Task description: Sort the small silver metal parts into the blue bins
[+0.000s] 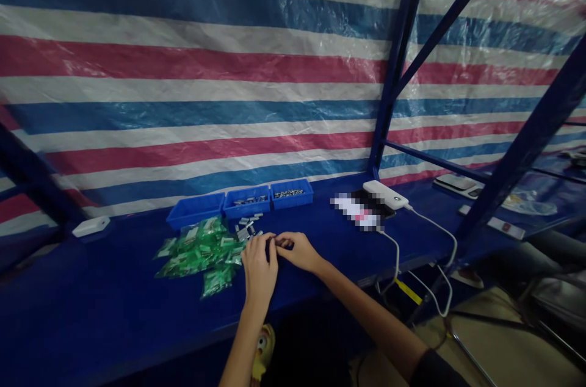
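The left hand (260, 259) and the right hand (295, 249) meet above the blue counter (151, 307). The fingers of both hands are bent with their tips close together; whether they pinch a part cannot be determined. Loose metal pieces (247, 228) lie on the counter just beyond the left hand. Green bags (201, 249) form a pile to the left of the hands. Three blue trays (196, 210) stand side by side behind the pile; the middle and right trays contain small parts. A white power bank (385, 194), with a cable attached, is positioned to the right.
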Demonstrator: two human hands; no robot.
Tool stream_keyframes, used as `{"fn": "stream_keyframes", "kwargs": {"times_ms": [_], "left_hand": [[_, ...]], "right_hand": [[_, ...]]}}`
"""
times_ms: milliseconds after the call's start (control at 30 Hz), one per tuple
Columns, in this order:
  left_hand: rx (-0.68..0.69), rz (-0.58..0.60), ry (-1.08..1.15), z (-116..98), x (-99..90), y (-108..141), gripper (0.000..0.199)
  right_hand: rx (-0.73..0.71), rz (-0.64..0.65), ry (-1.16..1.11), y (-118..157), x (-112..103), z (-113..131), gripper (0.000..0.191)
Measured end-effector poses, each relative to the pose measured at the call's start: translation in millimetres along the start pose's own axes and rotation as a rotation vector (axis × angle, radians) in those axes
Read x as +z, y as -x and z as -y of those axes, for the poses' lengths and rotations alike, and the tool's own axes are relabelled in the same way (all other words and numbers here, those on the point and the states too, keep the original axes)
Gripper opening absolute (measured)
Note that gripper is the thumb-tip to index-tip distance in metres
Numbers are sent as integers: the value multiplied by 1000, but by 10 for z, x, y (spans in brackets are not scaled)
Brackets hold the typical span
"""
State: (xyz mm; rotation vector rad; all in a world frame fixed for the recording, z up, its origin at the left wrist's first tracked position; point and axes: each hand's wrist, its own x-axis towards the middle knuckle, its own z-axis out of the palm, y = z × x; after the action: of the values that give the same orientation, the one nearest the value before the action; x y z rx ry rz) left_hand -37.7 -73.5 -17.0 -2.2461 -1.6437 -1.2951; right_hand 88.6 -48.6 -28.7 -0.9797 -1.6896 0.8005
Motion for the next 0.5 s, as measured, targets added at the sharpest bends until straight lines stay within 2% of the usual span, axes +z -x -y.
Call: {"fn": "stream_keyframes", "kwargs": {"times_ms": [400, 500], "left_hand": [[-48, 11, 5, 25, 16, 10, 24], [-76, 6, -80, 9, 10, 19, 27]], "right_hand": [[34, -79, -89, -10, -19, 14, 23], [60, -144, -111, -27, -14, -32, 25]]}}
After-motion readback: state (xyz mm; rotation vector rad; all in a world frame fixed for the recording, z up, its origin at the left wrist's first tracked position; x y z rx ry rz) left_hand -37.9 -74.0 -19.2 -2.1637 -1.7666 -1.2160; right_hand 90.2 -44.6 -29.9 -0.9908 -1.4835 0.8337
